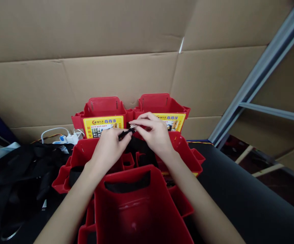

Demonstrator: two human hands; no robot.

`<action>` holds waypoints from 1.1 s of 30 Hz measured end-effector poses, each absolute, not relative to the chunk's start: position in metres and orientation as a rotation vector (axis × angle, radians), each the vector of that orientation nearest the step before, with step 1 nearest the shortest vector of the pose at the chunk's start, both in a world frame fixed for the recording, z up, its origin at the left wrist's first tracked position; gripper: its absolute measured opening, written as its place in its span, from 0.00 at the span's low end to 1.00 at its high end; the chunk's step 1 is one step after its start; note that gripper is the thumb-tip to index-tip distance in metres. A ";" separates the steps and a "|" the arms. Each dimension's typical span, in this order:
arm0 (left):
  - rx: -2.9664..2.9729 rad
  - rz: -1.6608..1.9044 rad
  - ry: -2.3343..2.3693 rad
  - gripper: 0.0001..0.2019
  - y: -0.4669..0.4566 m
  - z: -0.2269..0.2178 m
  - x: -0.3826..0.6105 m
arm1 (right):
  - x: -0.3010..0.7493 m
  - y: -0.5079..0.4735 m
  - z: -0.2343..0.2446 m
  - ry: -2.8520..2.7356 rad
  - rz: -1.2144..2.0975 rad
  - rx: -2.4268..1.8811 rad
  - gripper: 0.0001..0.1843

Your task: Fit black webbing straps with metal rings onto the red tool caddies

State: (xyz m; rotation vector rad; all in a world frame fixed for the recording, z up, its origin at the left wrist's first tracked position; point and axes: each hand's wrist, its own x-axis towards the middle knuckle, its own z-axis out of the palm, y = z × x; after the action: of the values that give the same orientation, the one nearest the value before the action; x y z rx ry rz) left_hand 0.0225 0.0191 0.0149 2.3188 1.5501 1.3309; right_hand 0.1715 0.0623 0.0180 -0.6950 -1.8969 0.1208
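Observation:
My left hand (110,145) and my right hand (154,134) meet above a cluster of red plastic bins (136,206). Between them they pinch a narrow black strap (124,134) with a small silvery metal piece (133,127) at its end. The left fingers grip the strap; the right thumb and forefinger close on the metal piece. More black strap (141,149) hangs down below the hands into the middle bins. Another black band (128,185) lies inside the nearest bin.
Two red bins with yellow labels (103,126) stand at the back against a cardboard wall (111,67). A heap of black straps (22,176) lies left, near a white power strip (70,138). A grey metal shelf frame (258,78) rises on the right.

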 end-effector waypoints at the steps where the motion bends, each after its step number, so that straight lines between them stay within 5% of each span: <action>1: 2.327 1.382 1.576 0.09 0.020 0.014 0.022 | 0.172 0.063 0.018 -1.868 0.096 -0.701 0.08; 11: 2.423 1.468 1.538 0.08 0.021 0.015 0.020 | 0.175 0.060 0.023 -1.926 0.613 -0.589 0.09; 16: 2.456 1.426 1.520 0.09 0.021 0.013 0.019 | 0.177 0.059 0.023 -1.987 0.576 -0.625 0.05; 28: 2.570 1.132 1.620 0.10 0.017 0.017 0.019 | 0.168 0.056 0.021 -1.729 1.011 -0.685 0.17; 33: 2.478 1.222 1.656 0.13 0.017 0.018 0.019 | 0.166 0.054 0.023 -1.670 1.071 -0.685 0.15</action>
State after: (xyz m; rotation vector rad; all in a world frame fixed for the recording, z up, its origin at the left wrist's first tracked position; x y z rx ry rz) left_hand 0.0189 0.0167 0.0178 2.4783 1.6555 1.2223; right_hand 0.1661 0.0545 0.0227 -0.6846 -1.6700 1.0705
